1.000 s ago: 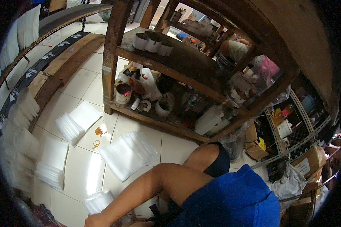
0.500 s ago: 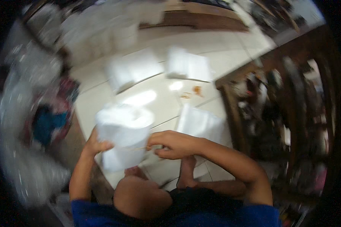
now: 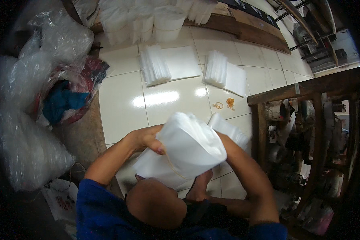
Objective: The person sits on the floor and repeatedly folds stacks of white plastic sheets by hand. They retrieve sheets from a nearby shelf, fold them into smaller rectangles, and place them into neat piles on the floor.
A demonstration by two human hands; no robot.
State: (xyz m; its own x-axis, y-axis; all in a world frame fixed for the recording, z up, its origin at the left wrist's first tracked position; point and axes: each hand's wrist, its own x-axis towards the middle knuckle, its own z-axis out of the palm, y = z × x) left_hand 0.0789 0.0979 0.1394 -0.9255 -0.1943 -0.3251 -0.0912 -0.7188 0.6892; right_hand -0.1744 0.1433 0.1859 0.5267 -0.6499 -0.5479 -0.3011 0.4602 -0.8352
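A thick bundle of white translucent plastic bags (image 3: 190, 144) is rolled and tilted above my lap, its open curled end toward the right. Round its middle runs a thin tan rubber band (image 3: 172, 166). My left hand (image 3: 150, 142) is closed on the bundle's left side, thumb pressed near the band. My right forearm (image 3: 248, 164) reaches up behind the bundle's right end, which hides the fingers of that hand. Beyond, loose rubber bands (image 3: 230, 104) lie on the tiles.
Folded stacks of plastic bags (image 3: 182, 64) lie on the tiled floor, one partly behind my right arm. Banded rolls (image 3: 168, 24) stand at the back near a wooden plank (image 3: 262, 36). A dark wooden rack (image 3: 264, 136) borders the right; big clear plastic sacks (image 3: 32, 136) fill the left.
The bundle has turned and tilted, moving right. My right hand has gone from the rubber band at the front to behind the bundle. My left hand has moved up and right.
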